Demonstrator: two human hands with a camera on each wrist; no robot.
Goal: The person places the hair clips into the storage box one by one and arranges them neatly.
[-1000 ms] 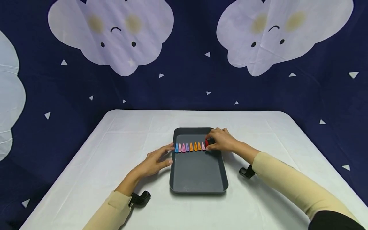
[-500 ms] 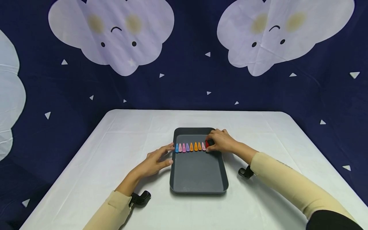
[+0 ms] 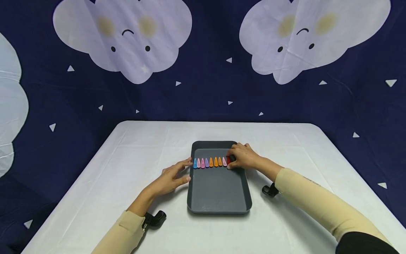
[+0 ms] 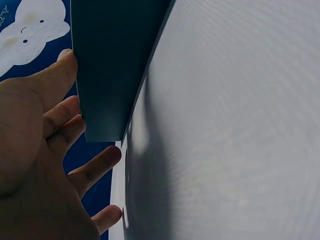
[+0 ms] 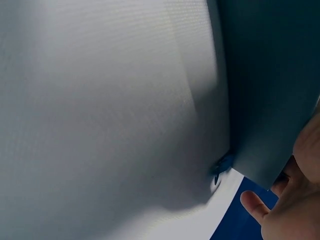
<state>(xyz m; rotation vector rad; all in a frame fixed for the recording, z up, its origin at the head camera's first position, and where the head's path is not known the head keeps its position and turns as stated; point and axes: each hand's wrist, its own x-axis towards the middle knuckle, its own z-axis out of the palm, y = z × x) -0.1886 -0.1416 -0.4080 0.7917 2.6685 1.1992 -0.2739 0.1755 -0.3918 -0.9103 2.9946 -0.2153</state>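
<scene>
A dark grey tray [image 3: 219, 190] lies on the white table. Across its upper part runs a row of snap hair clips: a blue clip [image 3: 195, 163] at the left end, then pink, purple and orange ones, and a pink clip [image 3: 224, 161] towards the right. At the right end my right hand [image 3: 244, 156] pinches a red hair clip [image 3: 228, 159] between thumb and fingers, low in the tray; the fingers partly hide it. My left hand [image 3: 171, 178] has its fingers spread, fingertips at the tray's left rim. In the left wrist view, the thumb and fingers are beside the tray's side [image 4: 107, 75].
White cloth covers the table [image 3: 152, 141] around the tray. Behind it hangs a dark blue backdrop [image 3: 203, 95] with clouds and small triangles. Black wrist cameras, such as the left one [image 3: 155, 219], stick out below each wrist.
My right hand and forearm have shifted very slightly, and the red hair clip is now more covered by the fingers. My left hand and the other clips stay in place.
</scene>
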